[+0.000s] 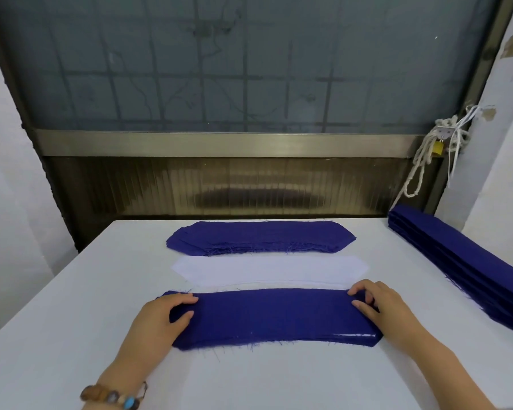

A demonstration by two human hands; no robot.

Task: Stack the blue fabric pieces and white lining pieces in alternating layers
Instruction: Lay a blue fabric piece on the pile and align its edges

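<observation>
A layered stack with a blue fabric piece on top lies nearest me on the white table; white lining edges show at its lower right corner. My left hand rests on its left end, fingers laid over the blue cloth. At the right end my right hand lies on the stack with fingertips curled at the cloth's edge. Behind the stack sits a pile of white lining pieces. Farther back lies a pile of blue fabric pieces with frayed edges.
A long pile of blue strips runs along the table's right side. A knotted white rope with a padlock hangs at the back right. A metal-framed window stands behind the table. My left wrist wears a bead bracelet.
</observation>
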